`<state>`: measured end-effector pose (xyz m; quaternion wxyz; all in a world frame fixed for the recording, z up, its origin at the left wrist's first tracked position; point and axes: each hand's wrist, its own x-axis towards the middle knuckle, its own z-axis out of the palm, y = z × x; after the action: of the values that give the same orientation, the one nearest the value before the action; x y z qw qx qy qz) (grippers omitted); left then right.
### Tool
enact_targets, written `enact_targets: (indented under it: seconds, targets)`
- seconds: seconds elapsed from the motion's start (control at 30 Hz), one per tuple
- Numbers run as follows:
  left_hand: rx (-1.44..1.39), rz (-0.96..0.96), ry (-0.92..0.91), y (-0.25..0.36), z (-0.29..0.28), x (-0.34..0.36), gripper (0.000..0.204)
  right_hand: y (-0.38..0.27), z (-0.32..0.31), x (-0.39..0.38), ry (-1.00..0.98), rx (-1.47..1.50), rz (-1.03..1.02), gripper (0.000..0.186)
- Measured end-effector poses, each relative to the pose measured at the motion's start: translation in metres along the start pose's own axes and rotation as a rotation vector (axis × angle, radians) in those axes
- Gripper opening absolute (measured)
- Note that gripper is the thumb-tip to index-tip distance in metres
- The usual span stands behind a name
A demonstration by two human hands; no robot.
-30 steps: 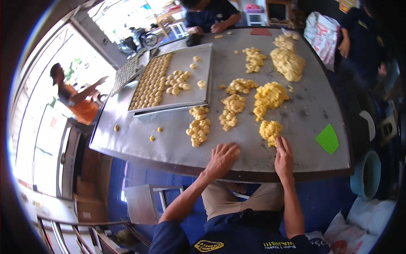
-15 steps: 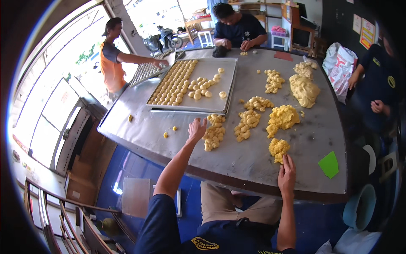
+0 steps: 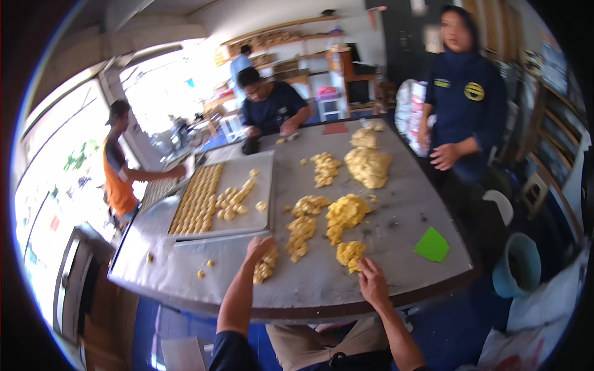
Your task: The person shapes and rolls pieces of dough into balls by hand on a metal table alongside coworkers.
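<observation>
At the front of the metal table my left hand is over a small heap of pale dough pieces, its fingertips out of sight. Farther right, my right hand has its fingers together at the near edge of a crumbly yellow mound, pinching at it. A bigger yellow mass lies just beyond. More pale dough pieces lie between my hands. Left of them, a metal tray carries rows of round dough balls and several loose ones.
A green scraper lies at the table's right. Farther back are a large dough lump and another dough-piece heap. Co-workers stand at left, far side and right. A blue bucket stands right of the table.
My view has tilted up and swung right, so the table sits farther left and lower. My left hand has come down over the dough pieces. My right hand stays at the yellow mound.
</observation>
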<state>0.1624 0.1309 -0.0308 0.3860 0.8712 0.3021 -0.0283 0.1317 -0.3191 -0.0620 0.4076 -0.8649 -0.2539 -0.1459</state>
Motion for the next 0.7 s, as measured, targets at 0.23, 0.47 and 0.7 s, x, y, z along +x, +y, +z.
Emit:
enact_targets:
  seconds: [0.23,0.47,0.7]
  targets:
    - [0.527,0.377,-0.046,0.032,-0.005,-0.027,0.056,-0.009,-0.002,0.003,0.002,0.002,-0.066,0.046]
    - [0.671,0.493,0.347,0.013,0.029,-0.019,0.034,-0.021,0.007,0.016,0.162,0.024,-0.019,0.048]
    - [0.445,0.818,0.46,0.025,0.015,-0.065,0.024,-0.009,0.014,0.032,0.062,-0.091,-0.131,0.033]
